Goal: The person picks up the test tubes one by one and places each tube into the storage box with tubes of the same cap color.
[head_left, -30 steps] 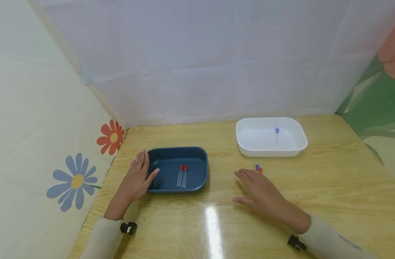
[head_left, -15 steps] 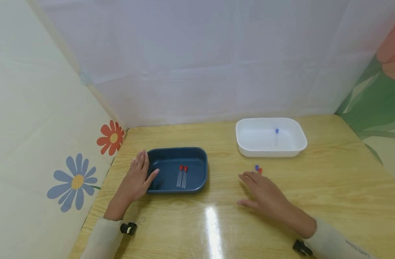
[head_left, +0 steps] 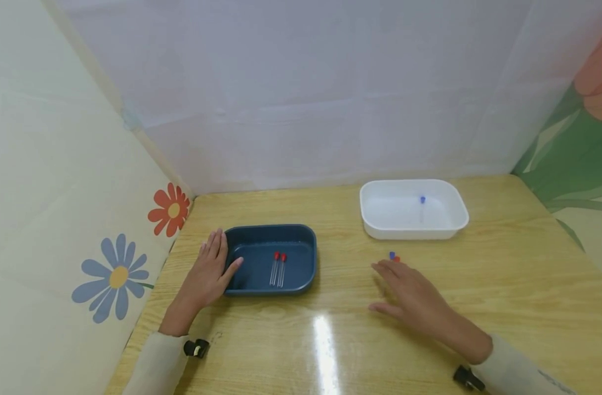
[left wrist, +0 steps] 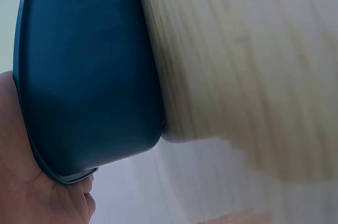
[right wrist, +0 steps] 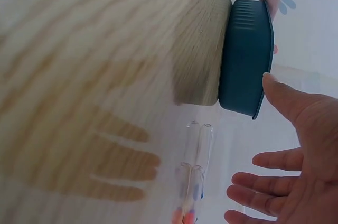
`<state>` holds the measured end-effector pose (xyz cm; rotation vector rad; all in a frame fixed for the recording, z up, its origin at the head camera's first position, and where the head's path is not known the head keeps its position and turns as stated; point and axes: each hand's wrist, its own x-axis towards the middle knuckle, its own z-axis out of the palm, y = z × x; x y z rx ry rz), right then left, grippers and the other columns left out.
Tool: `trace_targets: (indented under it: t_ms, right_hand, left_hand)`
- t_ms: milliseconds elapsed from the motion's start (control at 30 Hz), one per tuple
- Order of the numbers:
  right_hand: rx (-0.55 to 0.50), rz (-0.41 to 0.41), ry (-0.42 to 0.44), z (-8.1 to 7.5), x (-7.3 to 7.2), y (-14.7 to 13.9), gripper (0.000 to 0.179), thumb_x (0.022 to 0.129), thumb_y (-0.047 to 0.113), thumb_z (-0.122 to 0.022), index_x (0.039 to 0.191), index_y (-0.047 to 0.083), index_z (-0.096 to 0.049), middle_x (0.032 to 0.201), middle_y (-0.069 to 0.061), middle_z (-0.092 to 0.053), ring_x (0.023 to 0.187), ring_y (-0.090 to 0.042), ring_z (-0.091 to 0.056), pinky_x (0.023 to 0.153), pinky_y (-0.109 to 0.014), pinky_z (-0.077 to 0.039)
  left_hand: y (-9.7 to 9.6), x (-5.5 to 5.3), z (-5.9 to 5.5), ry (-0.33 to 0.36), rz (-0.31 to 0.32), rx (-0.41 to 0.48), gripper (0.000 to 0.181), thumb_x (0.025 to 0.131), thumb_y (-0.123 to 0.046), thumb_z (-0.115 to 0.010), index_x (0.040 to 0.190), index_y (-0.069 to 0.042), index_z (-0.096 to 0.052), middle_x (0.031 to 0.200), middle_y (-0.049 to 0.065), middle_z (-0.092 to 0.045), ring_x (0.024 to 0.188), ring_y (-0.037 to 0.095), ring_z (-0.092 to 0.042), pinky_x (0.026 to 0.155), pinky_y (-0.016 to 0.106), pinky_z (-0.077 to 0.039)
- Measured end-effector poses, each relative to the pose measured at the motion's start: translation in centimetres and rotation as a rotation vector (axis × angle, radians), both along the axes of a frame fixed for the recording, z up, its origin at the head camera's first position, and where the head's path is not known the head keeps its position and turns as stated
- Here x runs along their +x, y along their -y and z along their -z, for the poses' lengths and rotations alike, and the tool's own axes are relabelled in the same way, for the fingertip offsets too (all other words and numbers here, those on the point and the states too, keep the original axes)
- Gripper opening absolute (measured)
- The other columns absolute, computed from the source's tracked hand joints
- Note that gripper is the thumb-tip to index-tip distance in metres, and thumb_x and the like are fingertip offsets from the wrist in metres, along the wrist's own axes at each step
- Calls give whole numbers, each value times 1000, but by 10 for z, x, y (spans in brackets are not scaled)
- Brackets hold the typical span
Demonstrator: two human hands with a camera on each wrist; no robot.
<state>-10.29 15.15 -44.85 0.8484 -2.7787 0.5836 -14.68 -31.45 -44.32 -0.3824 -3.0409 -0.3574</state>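
Note:
My left hand (head_left: 204, 274) rests on the left end of a dark blue plastic tray (head_left: 251, 263), fingers along its outside and thumb over the rim. Two clear test tubes with red caps (head_left: 277, 256) lie side by side in that tray. My right hand (head_left: 413, 296) hovers over the table with fingers spread and holds nothing. Just beyond its fingertips show a blue cap (head_left: 392, 255) and a red cap (head_left: 397, 258). Their clear tubes (right wrist: 205, 142) appear lying on the table in the right wrist view; from the head, the hand hides them.
A white plastic tray (head_left: 394, 211) stands at the back right with one blue-capped tube (head_left: 422, 201) in it. A pale cloth wall (head_left: 301, 131) rises behind the wooden table (head_left: 271, 351), and a flower-printed wall (head_left: 58, 219) borders it on the left.
My right hand has drifted a little to the right, staying close to the capped tubes. The left hand and both trays have kept their places.

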Motion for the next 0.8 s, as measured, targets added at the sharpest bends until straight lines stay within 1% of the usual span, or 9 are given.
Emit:
trace_targets:
  t_ms: [300,533,667,800]
  right_hand:
    - [6,10,7,-2,0,-7,86,82,52,-79,145,0,-51,141,-23,-55,127,-43,-54,103,-61,-45]
    - [20,31,32,-5,-1,-12,86,83,51,-79,146,0,-50,146,-25,-51,133,-45,-50,105,-63,-42]
    - [26,34,29,-7,-2,-15,85,82,50,-81,145,1,-51,146,-25,-51,131,-44,-51,104,-63,-43]
    - [35,42,46,-8,-4,-18,85,83,48,-81,146,0,-50,146,-25,-51,131,-45,-51,105,-63,-42]
  left_hand:
    - [-2,2,-2,1,-3,7,85,108,-50,-40,158,10,-8,167,25,-2,155,41,1,123,58,-5]
    - [-3,2,-3,13,-10,-5,85,108,-50,-41,158,9,-8,168,25,-1,155,41,1,123,58,-6]
    - [-3,2,-3,12,-9,-7,85,108,-50,-40,158,9,-7,168,25,-1,155,41,1,123,57,-5]
    - [-4,2,-3,16,-9,-5,85,108,-50,-40,158,9,-7,168,24,0,155,41,1,123,57,-4]
